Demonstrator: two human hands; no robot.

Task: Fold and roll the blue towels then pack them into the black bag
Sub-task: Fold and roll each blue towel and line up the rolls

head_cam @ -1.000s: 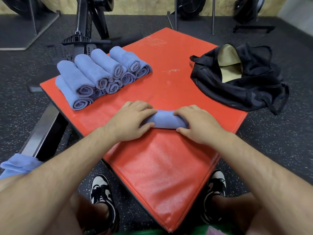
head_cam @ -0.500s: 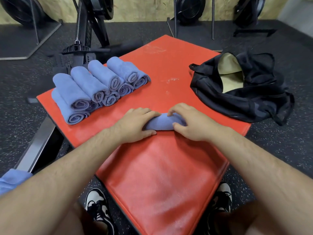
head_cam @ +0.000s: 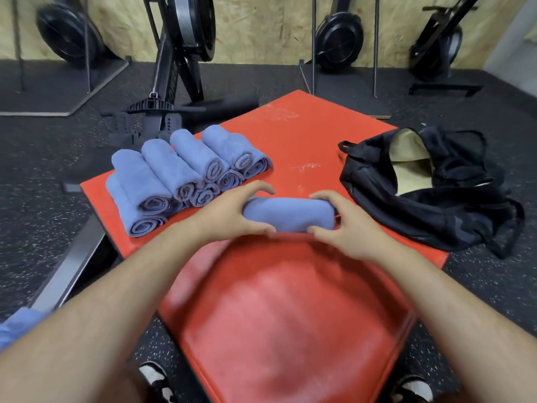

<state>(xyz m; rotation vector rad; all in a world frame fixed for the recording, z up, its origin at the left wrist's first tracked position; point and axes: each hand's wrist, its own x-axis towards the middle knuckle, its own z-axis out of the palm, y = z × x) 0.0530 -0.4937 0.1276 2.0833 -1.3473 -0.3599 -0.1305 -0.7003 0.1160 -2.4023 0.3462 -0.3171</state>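
Right now both hands hold one rolled blue towel (head_cam: 287, 214) crosswise over the middle of the red gym mat (head_cam: 290, 301): the left hand (head_cam: 232, 212) curls round its left end, thumb on the near side and fingers over the top, and the right hand (head_cam: 345, 225) grips the right end the same way. Whether the roll rests on the mat or sits just above it cannot be told. To the left, on the same mat, a stack of rolled blue towels (head_cam: 186, 173) lies in two layers, spiral ends facing the person. To the right, the black bag (head_cam: 430, 205) sits slumped at the mat's edge, mouth open on a pale lining. Another blue cloth (head_cam: 20, 327) shows at the lower left edge.
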